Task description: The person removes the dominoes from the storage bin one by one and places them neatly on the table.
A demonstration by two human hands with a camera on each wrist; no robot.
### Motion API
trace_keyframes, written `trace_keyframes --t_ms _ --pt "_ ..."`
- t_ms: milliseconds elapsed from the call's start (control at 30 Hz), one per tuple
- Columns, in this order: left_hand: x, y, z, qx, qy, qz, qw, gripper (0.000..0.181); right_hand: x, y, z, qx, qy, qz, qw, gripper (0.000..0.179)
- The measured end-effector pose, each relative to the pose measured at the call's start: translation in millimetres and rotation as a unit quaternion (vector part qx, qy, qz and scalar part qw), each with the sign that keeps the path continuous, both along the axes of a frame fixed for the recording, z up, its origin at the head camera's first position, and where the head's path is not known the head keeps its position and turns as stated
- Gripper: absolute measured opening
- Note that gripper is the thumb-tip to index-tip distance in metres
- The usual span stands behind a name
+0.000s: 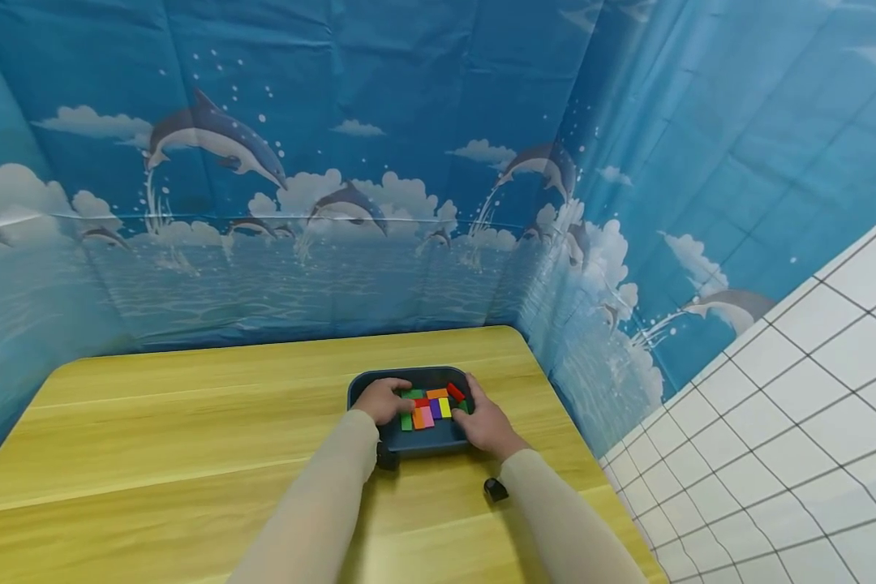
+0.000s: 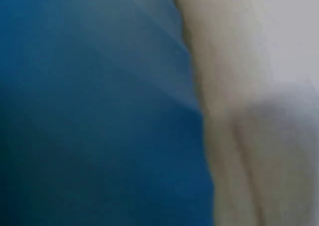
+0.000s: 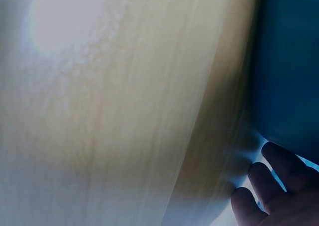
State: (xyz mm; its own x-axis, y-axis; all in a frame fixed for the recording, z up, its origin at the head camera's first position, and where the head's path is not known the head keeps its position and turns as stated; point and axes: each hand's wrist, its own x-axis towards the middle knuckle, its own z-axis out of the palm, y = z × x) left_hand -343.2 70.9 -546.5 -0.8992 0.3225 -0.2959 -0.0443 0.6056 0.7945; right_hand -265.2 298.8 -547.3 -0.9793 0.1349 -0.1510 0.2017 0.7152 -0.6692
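Note:
A dark blue tray (image 1: 423, 442) stands on the wooden table and holds several small colored blocks (image 1: 432, 408) in orange, pink, purple, yellow, red and green. My left hand (image 1: 380, 401) reaches over the tray's left side, thumb and forefinger spread apart beside the green and red blocks. Around the right wall of the tray lies my right hand (image 1: 487, 423), its thumb inside and its fingers along the outside. Fingertips (image 3: 271, 153) show against the tray's outer wall (image 3: 289, 76) in the right wrist view. The left wrist view shows only a blurred blue surface and a pale one.
The yellow wooden table (image 1: 190, 438) extends far to the left of the tray. A blue dolphin-print curtain (image 1: 299, 162) hangs behind and to the right. White tiles (image 1: 796, 430) cover the lower right. A small black device (image 1: 495, 489) sits by the right sleeve.

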Motion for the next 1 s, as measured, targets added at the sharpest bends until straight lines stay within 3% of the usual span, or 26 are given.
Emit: trace_keyframes --t_ms 200,400,500,600,800,1000 --pt "-4.7 -2.7 7.6 0.028 -0.052 -0.007 0.9982 0.047 -2.1 -2 3.4 0.009 -0.012 -0.002 0.9999 0.082" --pt "4.5 -0.8 24.3 0.004 -0.053 -0.091 0.9944 0.056 -2.7 -1 10.7 0.029 -0.02 0.009 0.9993 0.082" --pt "7.0 -1.0 35.6 0.039 -0.058 -0.111 0.9913 0.06 -4.0 0 11.8 0.032 -0.024 0.01 0.9992 0.083" --pt "5.1 -1.5 42.5 0.074 -0.05 -0.108 0.9901 0.062 -4.6 2 13.8 0.033 -0.029 0.007 0.999 0.084" --pt "-4.2 -6.1 29.8 0.008 -0.001 -0.124 0.9922 0.056 -3.0 3 17.5 0.054 -0.038 0.006 0.9978 0.085" --pt "-8.6 -9.9 16.4 -0.02 -0.002 -0.145 0.9893 0.057 -1.0 0 20.4 0.071 -0.041 0.025 0.9963 0.085"
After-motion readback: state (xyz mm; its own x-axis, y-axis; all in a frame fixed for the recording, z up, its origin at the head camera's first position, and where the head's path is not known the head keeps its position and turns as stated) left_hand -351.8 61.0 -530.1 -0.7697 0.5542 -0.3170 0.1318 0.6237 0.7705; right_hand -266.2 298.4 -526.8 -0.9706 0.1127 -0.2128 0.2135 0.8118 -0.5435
